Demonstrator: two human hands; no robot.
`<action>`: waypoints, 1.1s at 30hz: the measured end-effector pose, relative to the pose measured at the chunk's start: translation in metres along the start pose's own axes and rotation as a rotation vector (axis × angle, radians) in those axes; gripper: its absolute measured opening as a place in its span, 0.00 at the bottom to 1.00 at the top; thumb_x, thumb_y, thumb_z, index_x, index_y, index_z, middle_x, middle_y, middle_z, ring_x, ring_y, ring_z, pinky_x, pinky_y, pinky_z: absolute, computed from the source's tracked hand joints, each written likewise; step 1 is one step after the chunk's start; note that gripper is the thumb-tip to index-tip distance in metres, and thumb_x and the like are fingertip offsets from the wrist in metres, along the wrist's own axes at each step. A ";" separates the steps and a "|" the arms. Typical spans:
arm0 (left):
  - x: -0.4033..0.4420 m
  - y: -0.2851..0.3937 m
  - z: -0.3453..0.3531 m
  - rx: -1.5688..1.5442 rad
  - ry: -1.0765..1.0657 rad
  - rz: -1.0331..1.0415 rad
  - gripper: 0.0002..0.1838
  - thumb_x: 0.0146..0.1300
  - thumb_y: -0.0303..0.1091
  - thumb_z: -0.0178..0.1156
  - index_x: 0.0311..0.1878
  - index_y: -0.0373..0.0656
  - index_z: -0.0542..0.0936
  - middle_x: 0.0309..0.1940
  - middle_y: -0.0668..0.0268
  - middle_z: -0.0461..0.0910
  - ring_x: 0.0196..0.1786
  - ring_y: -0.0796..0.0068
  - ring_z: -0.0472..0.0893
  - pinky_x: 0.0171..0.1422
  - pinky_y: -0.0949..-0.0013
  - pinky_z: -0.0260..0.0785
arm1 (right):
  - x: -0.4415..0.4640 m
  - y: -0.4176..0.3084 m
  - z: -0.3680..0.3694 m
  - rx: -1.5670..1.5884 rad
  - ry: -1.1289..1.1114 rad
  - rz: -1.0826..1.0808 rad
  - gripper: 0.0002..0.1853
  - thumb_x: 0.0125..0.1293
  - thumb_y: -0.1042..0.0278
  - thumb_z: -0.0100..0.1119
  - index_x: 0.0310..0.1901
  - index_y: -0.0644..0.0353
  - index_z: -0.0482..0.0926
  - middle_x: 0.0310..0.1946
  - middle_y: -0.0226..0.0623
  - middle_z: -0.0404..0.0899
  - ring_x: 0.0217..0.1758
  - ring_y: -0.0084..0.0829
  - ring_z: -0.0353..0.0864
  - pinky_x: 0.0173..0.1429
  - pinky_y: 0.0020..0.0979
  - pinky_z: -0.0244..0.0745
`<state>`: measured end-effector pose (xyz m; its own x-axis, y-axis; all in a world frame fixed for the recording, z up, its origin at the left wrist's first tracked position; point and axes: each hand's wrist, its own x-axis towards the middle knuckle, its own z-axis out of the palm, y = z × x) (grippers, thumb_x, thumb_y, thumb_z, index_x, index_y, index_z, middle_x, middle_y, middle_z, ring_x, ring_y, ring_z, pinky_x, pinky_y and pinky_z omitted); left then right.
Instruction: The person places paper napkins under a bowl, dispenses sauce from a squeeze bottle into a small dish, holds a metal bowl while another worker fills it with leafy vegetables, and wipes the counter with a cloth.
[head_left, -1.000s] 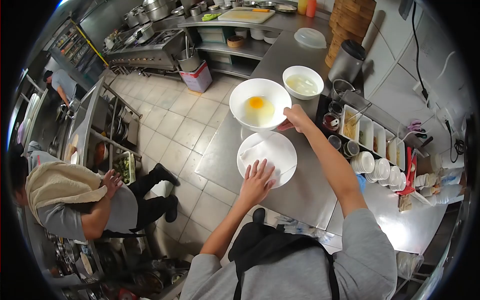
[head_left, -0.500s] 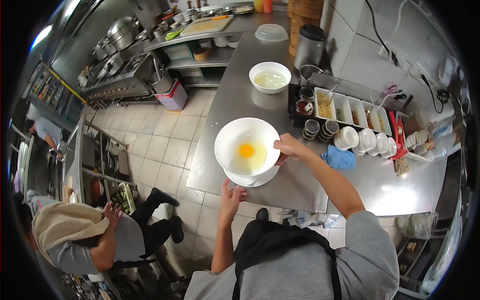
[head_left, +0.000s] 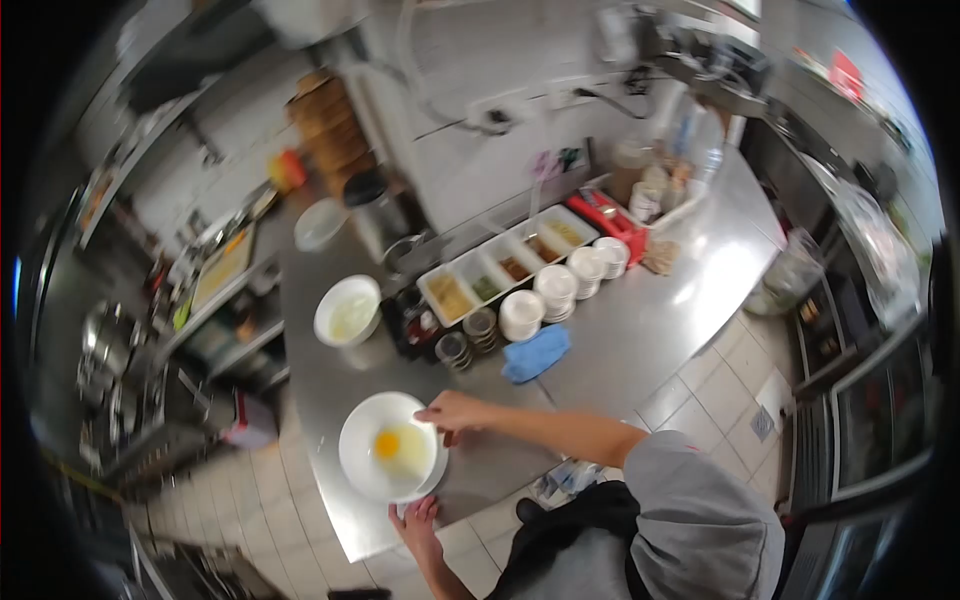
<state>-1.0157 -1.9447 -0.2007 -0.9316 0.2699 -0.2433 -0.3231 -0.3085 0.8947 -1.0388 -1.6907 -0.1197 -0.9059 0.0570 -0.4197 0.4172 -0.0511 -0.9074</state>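
Note:
My right hand pinches the right rim of a deep white bowl. Inside the bowl lie a whole egg yolk and clear egg white. Under it shows the edge of a white plate, close to the steel counter's front edge. My left hand is at the near side of the plate, fingers apart; blur hides whether it touches the rim. Farther back on the counter stands a second white bowl with pale, clear liquid in it.
Behind the bowls sit a row of condiment trays, stacked small white dishes, small dark-filled cups and a blue cloth. Farther off are a steel container, bamboo steamers and a red holder.
My view has swung to the right, and the co-worker at left has gone out of sight. My right hand keeps its grip on the bowl; my left stays by the plate.

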 end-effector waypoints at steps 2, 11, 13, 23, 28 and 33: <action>0.006 0.009 0.013 0.024 0.054 -0.050 0.33 0.65 0.34 0.48 0.66 0.44 0.42 0.42 0.53 0.72 0.45 0.60 0.77 0.46 0.65 0.70 | -0.015 0.001 -0.010 -0.062 0.071 -0.109 0.26 0.64 0.48 0.49 0.43 0.71 0.75 0.29 0.40 0.76 0.24 0.31 0.81 0.25 0.27 0.78; 0.027 -0.021 0.040 0.109 0.154 0.178 0.32 0.64 0.38 0.51 0.65 0.40 0.49 0.44 0.57 0.73 0.45 0.65 0.76 0.46 0.66 0.68 | -0.148 0.066 -0.138 0.071 0.259 -0.272 0.19 0.65 0.58 0.50 0.46 0.67 0.75 0.31 0.39 0.79 0.26 0.27 0.81 0.27 0.25 0.77; 0.030 -0.040 0.026 0.163 0.124 0.150 0.32 0.64 0.40 0.51 0.65 0.41 0.49 0.48 0.56 0.72 0.48 0.65 0.75 0.47 0.65 0.67 | -0.192 0.089 -0.177 0.076 0.335 -0.278 0.16 0.65 0.60 0.51 0.44 0.67 0.76 0.31 0.38 0.80 0.25 0.26 0.80 0.27 0.25 0.76; -0.088 -0.099 0.333 0.476 -0.307 0.052 0.14 0.64 0.31 0.50 0.51 0.38 0.72 0.40 0.61 0.79 0.43 0.74 0.78 0.43 0.71 0.69 | -0.353 0.205 -0.336 0.296 0.538 -0.182 0.09 0.61 0.68 0.50 0.38 0.64 0.77 0.28 0.35 0.80 0.27 0.22 0.79 0.29 0.23 0.74; -0.090 -0.143 0.484 0.612 -0.777 0.109 0.13 0.66 0.31 0.47 0.52 0.38 0.72 0.40 0.63 0.79 0.40 0.76 0.79 0.39 0.77 0.70 | -0.381 0.220 -0.359 0.280 0.528 -0.229 0.09 0.62 0.67 0.51 0.37 0.63 0.77 0.26 0.31 0.80 0.27 0.19 0.78 0.31 0.20 0.71; -0.074 -0.181 0.587 0.702 -0.960 0.170 0.13 0.66 0.32 0.48 0.50 0.37 0.72 0.39 0.64 0.78 0.38 0.78 0.78 0.39 0.77 0.69 | -0.402 0.226 -0.372 0.223 0.551 -0.266 0.10 0.61 0.66 0.56 0.35 0.64 0.79 0.24 0.31 0.80 0.28 0.18 0.78 0.31 0.20 0.71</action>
<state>-0.7907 -1.3735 -0.1254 -0.3535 0.9354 0.0091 0.2306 0.0777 0.9699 -0.5529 -1.3544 -0.1646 -0.7811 0.5964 -0.1848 0.1046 -0.1667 -0.9804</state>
